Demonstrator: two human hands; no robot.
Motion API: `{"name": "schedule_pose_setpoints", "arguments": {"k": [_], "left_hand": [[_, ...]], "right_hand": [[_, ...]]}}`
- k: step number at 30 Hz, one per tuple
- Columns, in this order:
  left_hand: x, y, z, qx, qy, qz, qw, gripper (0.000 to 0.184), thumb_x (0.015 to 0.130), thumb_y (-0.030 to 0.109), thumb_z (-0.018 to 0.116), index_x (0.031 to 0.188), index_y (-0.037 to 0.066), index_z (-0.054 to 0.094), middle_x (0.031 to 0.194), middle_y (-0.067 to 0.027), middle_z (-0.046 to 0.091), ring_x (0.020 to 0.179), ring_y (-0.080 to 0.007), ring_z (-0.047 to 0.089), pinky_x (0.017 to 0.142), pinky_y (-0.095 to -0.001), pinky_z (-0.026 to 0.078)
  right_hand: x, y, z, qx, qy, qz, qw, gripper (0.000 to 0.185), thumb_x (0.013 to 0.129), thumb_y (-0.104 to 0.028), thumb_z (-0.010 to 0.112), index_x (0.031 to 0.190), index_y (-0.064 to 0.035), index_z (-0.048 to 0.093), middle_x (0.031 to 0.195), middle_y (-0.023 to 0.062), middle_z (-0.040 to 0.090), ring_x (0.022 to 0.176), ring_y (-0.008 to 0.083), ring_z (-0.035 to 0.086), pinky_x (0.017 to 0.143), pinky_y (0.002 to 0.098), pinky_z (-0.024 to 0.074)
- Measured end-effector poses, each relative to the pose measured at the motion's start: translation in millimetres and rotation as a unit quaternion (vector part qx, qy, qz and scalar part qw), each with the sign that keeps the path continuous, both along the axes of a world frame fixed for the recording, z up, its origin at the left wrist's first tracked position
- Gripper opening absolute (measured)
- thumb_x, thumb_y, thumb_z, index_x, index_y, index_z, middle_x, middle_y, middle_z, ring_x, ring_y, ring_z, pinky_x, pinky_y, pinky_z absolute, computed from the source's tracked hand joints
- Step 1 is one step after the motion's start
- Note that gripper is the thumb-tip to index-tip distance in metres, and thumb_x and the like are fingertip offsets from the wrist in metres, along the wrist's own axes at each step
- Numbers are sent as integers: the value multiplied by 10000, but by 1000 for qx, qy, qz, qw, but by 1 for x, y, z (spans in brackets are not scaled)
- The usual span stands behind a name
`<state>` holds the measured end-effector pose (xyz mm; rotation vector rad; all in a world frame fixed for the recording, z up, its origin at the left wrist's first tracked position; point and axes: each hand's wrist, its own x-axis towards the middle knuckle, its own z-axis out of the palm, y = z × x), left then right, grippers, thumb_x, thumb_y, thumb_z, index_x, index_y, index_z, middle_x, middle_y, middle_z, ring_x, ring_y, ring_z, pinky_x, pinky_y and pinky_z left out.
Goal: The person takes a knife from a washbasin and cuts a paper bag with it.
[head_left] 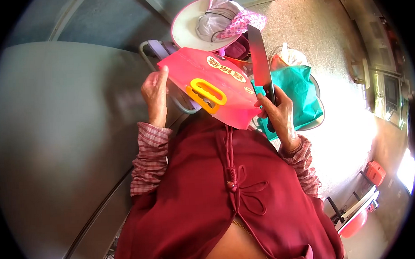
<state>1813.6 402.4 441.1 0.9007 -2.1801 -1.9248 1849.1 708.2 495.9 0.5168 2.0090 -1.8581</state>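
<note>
A flat red carrier bag (pixel 196 68) with a yellow plastic handle (pixel 208 94) and a yellow printed label is held up in front of my waist. My left hand (pixel 155 95) pinches its left edge, thumb on top. My right hand (pixel 281 115) is wrapped round the black handle of a wide-bladed kitchen knife (pixel 260 57), whose blade points up and away from me. The thumb of that hand lies by the bag's right corner; whether it also grips the bag I cannot tell. The blade reflects red and stands just right of the bag.
Beyond the bag are a wide-brimmed hat (pixel 185 27) with pink patterned cloth and a metal-framed seat (pixel 156 49). A green bag (pixel 300 96) stands at right. A large grey panel (pixel 65 125) fills the left side. Red items (pixel 376 173) lie at far right on the floor.
</note>
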Motion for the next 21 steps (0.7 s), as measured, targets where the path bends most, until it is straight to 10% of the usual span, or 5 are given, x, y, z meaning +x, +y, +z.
{"name": "schedule_pose_setpoints", "arguments": {"k": [11, 16, 21], "left_hand": [[0, 15, -7, 200, 4, -126, 972, 263, 953, 268, 581, 986, 11, 630, 764, -19, 624, 601, -79, 503, 570, -220, 405], [0, 16, -15, 201, -6, -127, 971, 228, 930, 228, 596, 915, 7, 654, 756, -27, 636, 585, -70, 505, 551, -211, 399], [1, 24, -23, 210, -26, -129, 969, 187, 904, 191, 613, 899, 11, 661, 743, -21, 639, 584, -65, 522, 561, -207, 414]], "right_hand": [[-31, -23, 26, 96, 207, 41, 973, 521, 799, -101, 758, 1273, -24, 556, 768, -14, 576, 668, 50, 515, 600, 215, 458], [-56, -63, 14, 175, 342, 208, 900, 572, 761, -178, 769, 1270, -45, 542, 910, 179, 668, 783, 335, 668, 706, 366, 534], [-67, -71, -4, 227, 397, 245, 855, 547, 747, -155, 764, 1238, -21, 562, 913, 167, 675, 795, 349, 671, 695, 383, 537]]}}
